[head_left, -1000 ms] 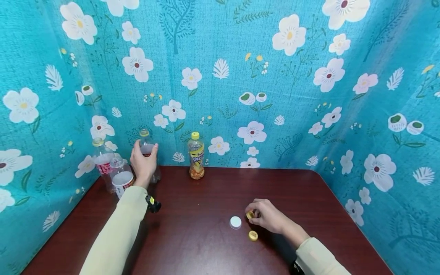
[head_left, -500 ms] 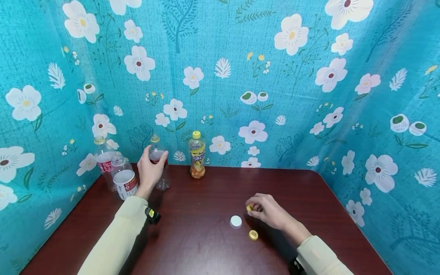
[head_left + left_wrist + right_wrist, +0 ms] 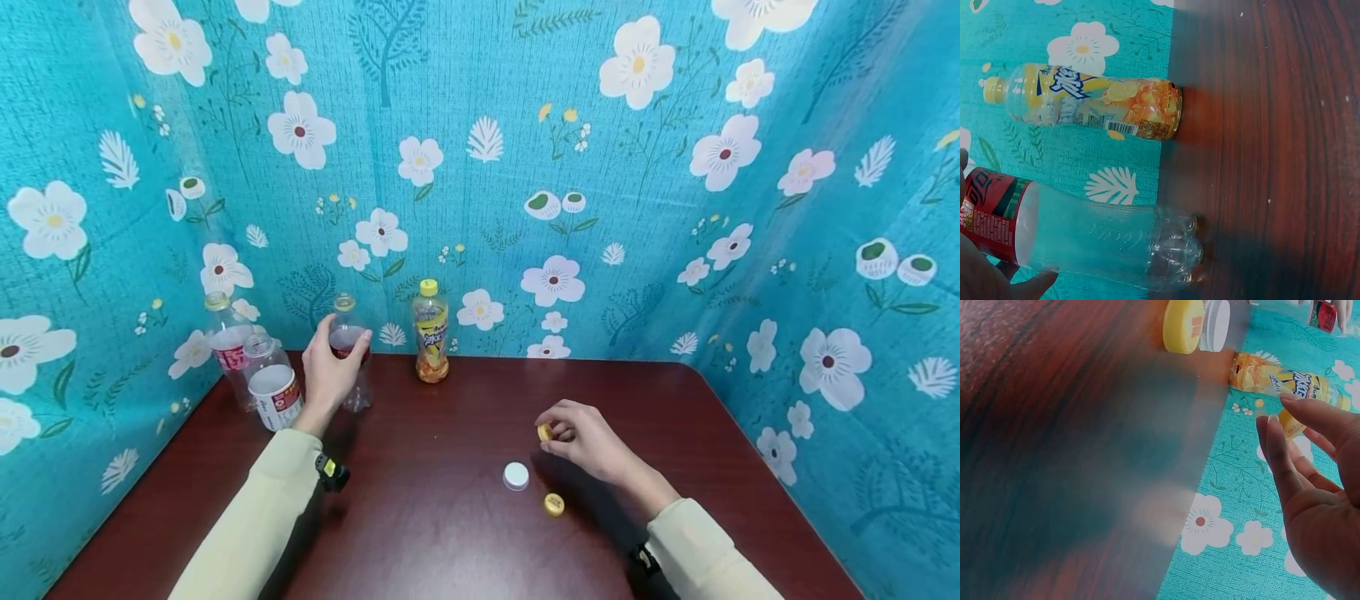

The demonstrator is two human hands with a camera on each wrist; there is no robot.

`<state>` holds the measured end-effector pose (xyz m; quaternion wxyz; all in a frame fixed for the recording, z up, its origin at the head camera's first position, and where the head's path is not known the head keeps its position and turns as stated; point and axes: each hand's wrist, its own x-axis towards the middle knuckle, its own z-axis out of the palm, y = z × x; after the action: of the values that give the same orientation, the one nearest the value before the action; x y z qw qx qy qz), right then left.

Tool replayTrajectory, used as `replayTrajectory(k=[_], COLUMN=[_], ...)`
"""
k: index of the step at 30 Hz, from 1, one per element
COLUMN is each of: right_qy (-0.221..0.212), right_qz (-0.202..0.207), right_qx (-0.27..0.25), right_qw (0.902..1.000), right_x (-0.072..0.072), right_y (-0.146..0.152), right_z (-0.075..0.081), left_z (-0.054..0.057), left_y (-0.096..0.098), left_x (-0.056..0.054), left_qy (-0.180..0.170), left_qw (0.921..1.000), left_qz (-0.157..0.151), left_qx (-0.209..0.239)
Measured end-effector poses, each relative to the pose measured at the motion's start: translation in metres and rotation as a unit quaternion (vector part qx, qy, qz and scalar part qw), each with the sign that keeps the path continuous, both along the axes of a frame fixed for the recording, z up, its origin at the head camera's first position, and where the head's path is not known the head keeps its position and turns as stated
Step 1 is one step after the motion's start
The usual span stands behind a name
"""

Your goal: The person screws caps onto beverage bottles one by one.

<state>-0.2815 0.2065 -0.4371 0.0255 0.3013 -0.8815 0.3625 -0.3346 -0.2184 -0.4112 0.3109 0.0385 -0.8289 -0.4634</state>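
With 12 o'clock pointing away from the person, the nearest thing on the dark surface [image 3: 435,533] is a loose gold cap [image 3: 554,505]; a white cap [image 3: 516,476] lies just beside it at 10 o'clock. Beyond these 2, the right hand [image 3: 591,442] has thumb and fingers pinched on a held gold cap [image 3: 544,432], which looks raised off the surface.

The key relation is between this held cap and the red-labelled bottle [image 3: 1094,237]: from the right fingers, the bottle lies toward 10 o'clock, well apart, its long axis upright and its bare mouth facing up. The left hand [image 3: 328,373] is the nearer of the 2, its fingers wrapped round the label; whether the base touches the surface I cannot tell.

At 9 o'clock from that bottle stands a wide-mouthed bottle [image 3: 276,396], uncapped, with a pink-labelled bottle [image 3: 231,346] behind it toward 11 o'clock. Farther back, at 2 o'clock from the red-labelled bottle, stands a yellow-capped bottle [image 3: 431,333], upright, before the flowered cloth [image 3: 480,217].
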Motion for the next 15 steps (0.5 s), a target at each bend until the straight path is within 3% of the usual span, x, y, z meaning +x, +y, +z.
replayTrajectory(k=[15], right_qy=[0.016], right_qz=[-0.012], right_qx=[-0.007], right_qw=[0.9998], right_x=[-0.003], right_y=[0.001], right_z=[0.009], left_z=[0.009], left_y=[0.022], left_x=[0.013], left_qy=[-0.005], left_qw=[0.9975], left_qz=[-0.066], left_qx=[-0.023])
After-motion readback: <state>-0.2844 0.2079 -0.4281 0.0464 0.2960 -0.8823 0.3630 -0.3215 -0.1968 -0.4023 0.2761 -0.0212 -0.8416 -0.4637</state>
